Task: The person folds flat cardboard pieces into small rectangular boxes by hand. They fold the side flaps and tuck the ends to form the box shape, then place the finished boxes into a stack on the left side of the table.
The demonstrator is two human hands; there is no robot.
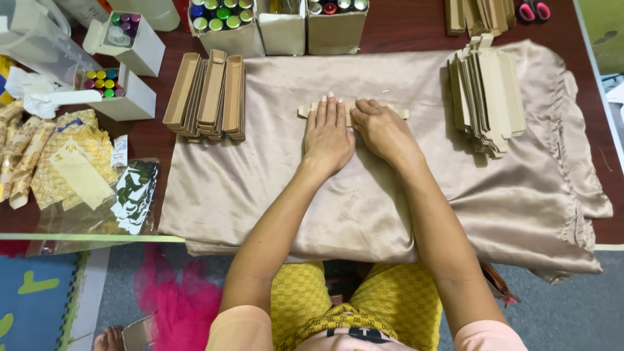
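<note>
A stack of folded cardboard trays (207, 96) lies left and a pile of flat blanks (489, 97) right on the tan cloth (364, 195) covering the surface; between them, the left hand (328, 135) and right hand (383, 130) press a flat cardboard strip (354, 111), fingers extended and together, palms down, forearms converging.

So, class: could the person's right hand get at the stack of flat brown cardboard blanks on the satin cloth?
Probably yes: the right hand rests on a cardboard strip, and only bare satin cloth lies between it and the stack of flat brown cardboard blanks.
</note>
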